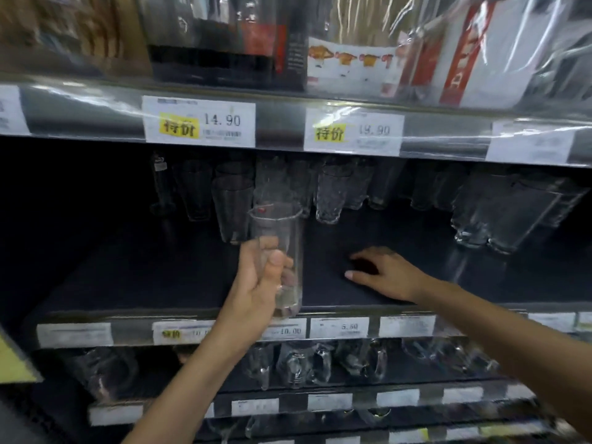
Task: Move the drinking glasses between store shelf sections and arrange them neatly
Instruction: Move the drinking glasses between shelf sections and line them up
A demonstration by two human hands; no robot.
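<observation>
My left hand (256, 283) grips a tall clear drinking glass (282, 229) near its base, holding it upright at the front edge of the dark middle shelf (160, 283). My right hand (381, 274) hovers over or rests on the shelf to the right of that glass, fingers loosely spread and holding nothing. Behind stand several clear glasses (230, 206) in the centre-left, a textured glass (330, 193) in the middle, and a cluster of glasses (499, 216) at the right.
Price labels (198, 121) line the shelf rail above. Boxed goods (352, 52) sit on the top shelf. Glass mugs (304, 363) fill the shelf below. The left part of the middle shelf is dark and bare.
</observation>
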